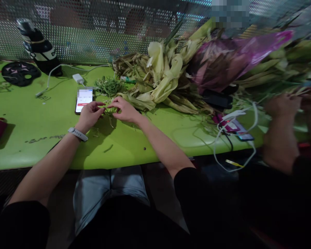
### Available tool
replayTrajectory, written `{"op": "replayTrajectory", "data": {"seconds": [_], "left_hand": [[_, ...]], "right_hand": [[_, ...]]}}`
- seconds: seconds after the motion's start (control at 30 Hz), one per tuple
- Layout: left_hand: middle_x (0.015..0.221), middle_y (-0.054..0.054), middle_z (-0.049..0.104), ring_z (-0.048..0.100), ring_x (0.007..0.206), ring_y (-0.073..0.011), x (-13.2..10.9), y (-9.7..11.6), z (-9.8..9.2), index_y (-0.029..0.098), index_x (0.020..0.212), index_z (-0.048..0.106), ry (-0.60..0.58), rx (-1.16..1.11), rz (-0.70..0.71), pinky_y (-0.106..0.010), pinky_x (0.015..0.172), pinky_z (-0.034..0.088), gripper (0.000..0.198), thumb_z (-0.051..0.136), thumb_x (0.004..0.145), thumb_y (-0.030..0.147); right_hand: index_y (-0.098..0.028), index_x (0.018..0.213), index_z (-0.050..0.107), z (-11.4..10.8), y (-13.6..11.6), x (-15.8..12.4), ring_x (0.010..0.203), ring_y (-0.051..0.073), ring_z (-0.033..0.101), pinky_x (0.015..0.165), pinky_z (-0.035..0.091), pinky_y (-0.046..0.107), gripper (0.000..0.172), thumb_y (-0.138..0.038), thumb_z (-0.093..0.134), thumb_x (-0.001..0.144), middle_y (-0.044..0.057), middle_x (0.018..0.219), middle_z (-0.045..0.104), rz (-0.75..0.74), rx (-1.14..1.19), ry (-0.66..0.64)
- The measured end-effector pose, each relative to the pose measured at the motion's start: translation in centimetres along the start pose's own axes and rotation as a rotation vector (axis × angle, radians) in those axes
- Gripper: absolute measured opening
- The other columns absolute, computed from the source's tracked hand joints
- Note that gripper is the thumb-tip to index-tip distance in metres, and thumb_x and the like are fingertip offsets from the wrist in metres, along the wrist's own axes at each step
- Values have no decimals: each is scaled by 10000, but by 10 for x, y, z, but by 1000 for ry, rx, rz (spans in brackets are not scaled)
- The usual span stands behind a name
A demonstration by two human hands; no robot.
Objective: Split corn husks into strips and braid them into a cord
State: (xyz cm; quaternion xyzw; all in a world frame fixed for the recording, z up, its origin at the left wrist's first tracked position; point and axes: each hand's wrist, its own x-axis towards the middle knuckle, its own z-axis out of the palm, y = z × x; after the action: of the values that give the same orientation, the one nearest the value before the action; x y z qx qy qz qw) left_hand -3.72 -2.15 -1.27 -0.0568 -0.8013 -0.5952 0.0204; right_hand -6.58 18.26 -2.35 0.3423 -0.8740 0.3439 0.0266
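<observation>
My left hand (90,114), with a pale band on its wrist, pinches thin pale-green strands (109,111) that look like torn corn husk strips. From the other side my right hand (124,110) closes thumb and fingers on the same strands. Both hands are just above the green table (124,138), with fingertips a short gap apart. Behind them lies a small heap of green strips (108,85). A lit phone (84,98) lies beside my left hand. Dry corn husks (168,81) are piled beyond my right hand.
A purple plastic bag (217,62) rests among the husks. At the left stand a dark bottle (43,48) and a black palette-shaped object (20,73). White cables (254,119) loop over the table edge at right. Another person's hands (283,103) work there. A perforated metal screen (93,38) runs behind.
</observation>
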Motion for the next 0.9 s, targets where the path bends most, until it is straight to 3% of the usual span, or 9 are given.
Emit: {"op": "replayTrajectory", "data": {"seconds": [0.23,0.5,0.67,0.77,0.9], "left_hand": [[688,-7,661,592,548,-87,2,-2,-1,147,1015,723,-7,-15,27,-193,536,488,199,712,822,193],[663,7,627,567,528,-81,5,-6,-3,149,1019,721,5,-18,21,-191,525,481,197,701,829,196],[668,4,638,571,528,-84,6,-8,-3,153,1015,719,-6,-14,27,-192,518,470,197,704,823,197],[679,0,650,575,530,-86,7,-11,-3,162,1008,718,-13,-16,30,-193,516,466,208,720,803,193],[650,11,628,565,517,-82,8,-11,-2,156,1017,714,-18,-21,39,-190,501,444,207,709,812,184]], "right_hand": [[-188,1018,737,4,-1,3,1112,240,559,984,482,412,207,-176,604,860,92,1158,560,9,-96,23],[-173,892,665,-3,-1,1,1092,247,572,1004,468,437,71,-172,609,850,103,1147,583,7,-66,83],[-164,1019,659,-2,-2,3,1002,227,597,941,504,428,210,-172,637,811,118,1226,569,18,-5,65],[-187,1095,664,5,1,6,1106,263,573,999,483,472,296,-189,661,799,113,1251,569,-7,-39,53],[-196,1057,697,13,9,10,1207,275,534,1077,430,493,239,-186,638,825,105,1228,591,-75,-66,59]]}}
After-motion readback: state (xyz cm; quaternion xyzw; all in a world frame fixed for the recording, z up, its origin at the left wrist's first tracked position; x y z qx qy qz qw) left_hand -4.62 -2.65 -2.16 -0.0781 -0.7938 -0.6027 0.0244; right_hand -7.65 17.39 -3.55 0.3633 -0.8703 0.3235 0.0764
